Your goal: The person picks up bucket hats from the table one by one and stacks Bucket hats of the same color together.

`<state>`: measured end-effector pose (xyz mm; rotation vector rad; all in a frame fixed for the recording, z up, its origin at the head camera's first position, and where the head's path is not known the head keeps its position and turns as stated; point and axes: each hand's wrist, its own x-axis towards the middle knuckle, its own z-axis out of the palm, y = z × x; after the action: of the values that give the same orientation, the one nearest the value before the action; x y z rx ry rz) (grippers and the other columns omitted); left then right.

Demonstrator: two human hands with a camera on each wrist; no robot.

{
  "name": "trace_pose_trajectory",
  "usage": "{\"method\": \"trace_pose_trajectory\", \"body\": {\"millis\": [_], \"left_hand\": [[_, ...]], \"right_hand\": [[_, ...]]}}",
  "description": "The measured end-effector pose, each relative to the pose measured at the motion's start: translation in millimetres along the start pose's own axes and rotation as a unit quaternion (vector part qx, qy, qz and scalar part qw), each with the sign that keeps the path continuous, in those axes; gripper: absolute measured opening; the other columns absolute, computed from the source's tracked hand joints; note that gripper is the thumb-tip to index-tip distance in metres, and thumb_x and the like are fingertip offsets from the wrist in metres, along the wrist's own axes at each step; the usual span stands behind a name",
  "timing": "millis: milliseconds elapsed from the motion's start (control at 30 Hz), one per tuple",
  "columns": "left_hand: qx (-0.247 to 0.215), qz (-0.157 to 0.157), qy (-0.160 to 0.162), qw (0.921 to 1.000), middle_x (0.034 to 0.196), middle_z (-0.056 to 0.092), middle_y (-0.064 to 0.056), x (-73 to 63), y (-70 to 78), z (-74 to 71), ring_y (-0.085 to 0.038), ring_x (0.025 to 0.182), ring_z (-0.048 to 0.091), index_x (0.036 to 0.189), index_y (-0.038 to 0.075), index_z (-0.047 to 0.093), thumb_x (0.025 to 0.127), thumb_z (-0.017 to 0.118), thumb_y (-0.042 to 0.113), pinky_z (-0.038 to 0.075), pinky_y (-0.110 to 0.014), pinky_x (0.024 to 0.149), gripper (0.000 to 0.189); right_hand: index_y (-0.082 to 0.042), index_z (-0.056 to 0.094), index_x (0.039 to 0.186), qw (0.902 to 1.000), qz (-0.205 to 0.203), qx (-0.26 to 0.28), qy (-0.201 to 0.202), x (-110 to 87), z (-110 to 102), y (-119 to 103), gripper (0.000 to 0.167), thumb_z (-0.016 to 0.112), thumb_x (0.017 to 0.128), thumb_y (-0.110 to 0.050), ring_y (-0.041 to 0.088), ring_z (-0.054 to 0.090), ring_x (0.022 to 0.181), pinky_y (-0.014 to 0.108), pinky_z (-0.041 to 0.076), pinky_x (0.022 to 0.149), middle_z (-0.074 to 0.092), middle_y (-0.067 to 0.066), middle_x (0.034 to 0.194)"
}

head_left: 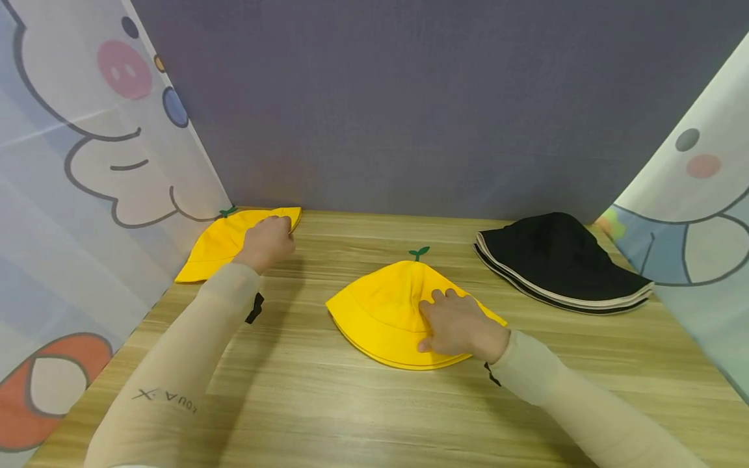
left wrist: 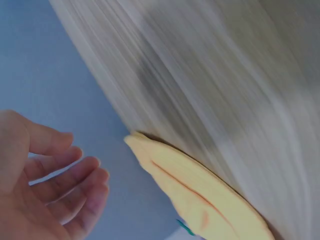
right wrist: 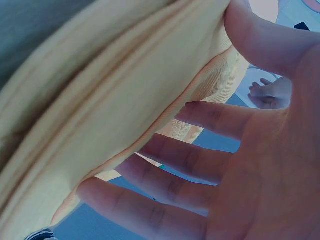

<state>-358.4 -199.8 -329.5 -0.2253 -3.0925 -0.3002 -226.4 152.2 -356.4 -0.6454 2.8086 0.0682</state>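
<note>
A yellow bucket hat point(head_left: 213, 244) with a green sprout on top lies at the far left of the table. My left hand point(head_left: 269, 242) hovers over its right side; in the left wrist view its fingers point(left wrist: 75, 172) are loosely bent, apart from the hat, and hold nothing. At the middle sits a second yellow sprout-topped bucket hat point(head_left: 380, 299), showing doubled brim edges. On its right side rests my right hand point(head_left: 459, 325). From the right wrist view, the spread fingers point(right wrist: 190, 155) touch the crown, with the thumb over toward the brim.
Black bucket hats point(head_left: 556, 253) with pale brim edging lie stacked at the back right. A dark grey panel point(head_left: 409, 110) closes off the back of the wooden table point(head_left: 328, 416). Cartoon-printed sheets point(head_left: 52, 195) stand along both sides.
</note>
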Motion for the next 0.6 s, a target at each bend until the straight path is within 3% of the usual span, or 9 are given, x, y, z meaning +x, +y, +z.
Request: {"method": "trace_pose_trajectory", "body": {"millis": [133,333,467,600], "left_hand": [[0.008,-0.043,0.004,0.9990,0.096,0.060,-0.023,-1.0,-18.4,-3.3,-0.041,0.089,0.058,0.093,-0.001,0.059,0.092,0.053,0.012,0.049,-0.061,0.078,0.015],[-0.007,-0.124,-0.003,0.9922,0.102,0.057,-0.034,-6.7,-47.2,-8.4,-0.058,0.104,0.052,0.087,-0.002,0.057,0.093,0.050,0.017,0.037,-0.074,0.093,0.021],[-0.009,-0.159,-0.008,0.9872,0.119,0.049,-0.044,-12.5,-66.9,-8.5,-0.063,0.111,0.045,0.107,-0.013,0.057,0.097,0.048,0.021,0.034,-0.075,0.097,0.037],[-0.010,-0.188,-0.038,0.9814,0.129,0.037,-0.049,-18.7,-84.5,-6.8,-0.065,0.118,0.036,0.133,-0.021,0.042,0.102,0.044,0.027,0.032,-0.074,0.099,0.057]], "right_hand": [[-0.007,0.061,0.134,1.0000,0.001,0.005,-0.004,0.8,0.0,0.4,0.068,0.079,0.086,-0.050,0.037,0.053,0.107,0.054,0.048,0.084,0.057,0.015,0.122],[-0.007,0.060,0.135,1.0000,0.002,0.006,-0.005,0.2,-0.5,1.2,0.069,0.079,0.086,-0.050,0.038,0.053,0.108,0.055,0.048,0.085,0.057,0.016,0.124],[-0.007,0.060,0.136,1.0000,0.001,0.007,-0.006,0.1,-0.7,1.3,0.069,0.078,0.086,-0.050,0.037,0.053,0.107,0.053,0.048,0.085,0.057,0.016,0.124],[-0.007,0.060,0.137,0.9999,0.003,0.009,-0.007,-0.2,-1.5,0.5,0.069,0.078,0.086,-0.050,0.036,0.053,0.108,0.053,0.048,0.085,0.056,0.016,0.125]]}}
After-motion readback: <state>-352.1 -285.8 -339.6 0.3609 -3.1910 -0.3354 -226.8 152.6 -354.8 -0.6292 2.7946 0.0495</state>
